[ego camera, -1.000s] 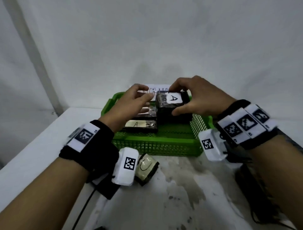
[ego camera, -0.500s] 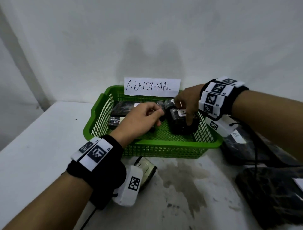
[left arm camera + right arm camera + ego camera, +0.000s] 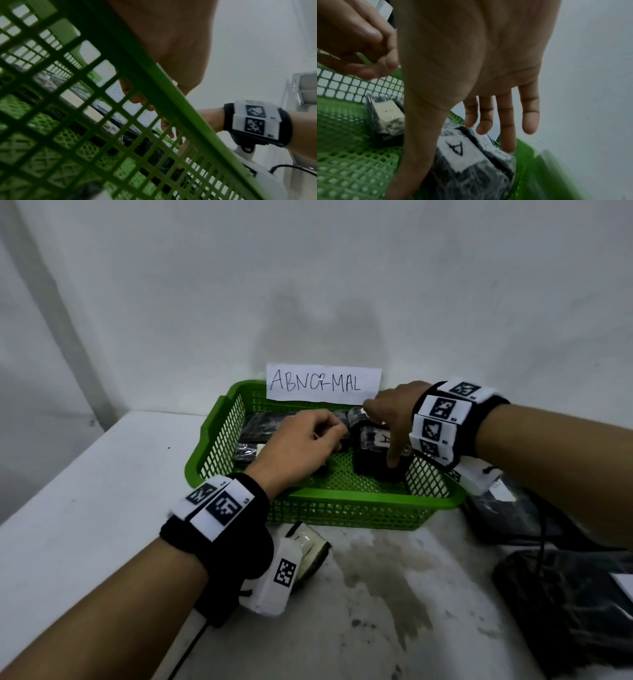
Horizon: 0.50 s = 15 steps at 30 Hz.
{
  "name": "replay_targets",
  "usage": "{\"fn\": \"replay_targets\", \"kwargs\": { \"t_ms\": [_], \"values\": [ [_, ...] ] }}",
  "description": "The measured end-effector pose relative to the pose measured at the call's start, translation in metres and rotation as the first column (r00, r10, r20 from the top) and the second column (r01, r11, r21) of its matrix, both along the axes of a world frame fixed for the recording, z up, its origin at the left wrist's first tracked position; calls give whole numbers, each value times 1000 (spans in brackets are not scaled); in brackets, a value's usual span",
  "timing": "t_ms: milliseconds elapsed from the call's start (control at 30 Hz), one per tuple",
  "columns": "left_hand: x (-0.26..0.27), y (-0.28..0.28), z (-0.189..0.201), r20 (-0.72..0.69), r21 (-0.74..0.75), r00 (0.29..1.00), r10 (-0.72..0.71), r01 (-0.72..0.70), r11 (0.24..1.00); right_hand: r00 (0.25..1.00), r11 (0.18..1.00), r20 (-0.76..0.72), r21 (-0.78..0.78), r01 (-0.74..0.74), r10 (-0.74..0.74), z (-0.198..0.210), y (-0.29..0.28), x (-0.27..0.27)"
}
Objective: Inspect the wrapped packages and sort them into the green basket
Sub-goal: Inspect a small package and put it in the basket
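Observation:
The green basket point(image 3: 342, 501) stands against the wall with an ABNORMAL paper sign point(image 3: 323, 383) on its back rim. A black wrapped package with a white "A" label point(image 3: 371, 440) point(image 3: 462, 152) sits in the basket's right end. My right hand point(image 3: 383, 433) point(image 3: 447, 161) spans it. The thumb point(image 3: 392, 463) runs down its near side and the straight fingers point(image 3: 506, 121) reach over its far edge. My left hand point(image 3: 337, 436) hovers just left of the package, fingers curled, nothing visible in them. Whether it touches the package is unclear.
Flat black packages point(image 3: 263, 422) point(image 3: 246, 451) lie in the basket's left half, and a small wrapped roll point(image 3: 356, 414) lies at the back. Outside, dark wrapped packages point(image 3: 496, 508) point(image 3: 565, 611) lie on the right. A small package point(image 3: 308, 546) lies in front of the basket. The wall stands close behind.
A second ago both hands held the labelled package above the basket. It now sits in the basket's right end, and my left hand has come off it.

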<state>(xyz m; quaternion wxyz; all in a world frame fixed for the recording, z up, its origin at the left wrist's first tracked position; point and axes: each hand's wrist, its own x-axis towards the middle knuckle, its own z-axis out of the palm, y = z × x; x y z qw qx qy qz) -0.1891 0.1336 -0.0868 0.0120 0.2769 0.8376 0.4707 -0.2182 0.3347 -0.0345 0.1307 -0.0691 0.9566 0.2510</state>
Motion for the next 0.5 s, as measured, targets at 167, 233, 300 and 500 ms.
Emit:
{"fn": "replay_targets", "kwargs": {
  "t_ms": [167, 233, 300, 500],
  "values": [
    [7, -18, 21, 3, 149, 999, 50, -50, 988, 985, 988, -160, -136, -79, 57, 43, -31, 43],
    [15, -28, 30, -15, 181, 996, 86, -82, 980, 960, 935, -264, -308, -176, 94, 57, -49, 72],
    [28, -40, 34, -41, 195, 994, 105, -95, 976, 925, 813, -325, -474, -339, 196, 58, -69, 105],
    [68, -77, 18, -43, -25, 997, 66, -67, 997, 922, 836, -142, -390, -386, 360, -8, -114, 169]
  ]
}}
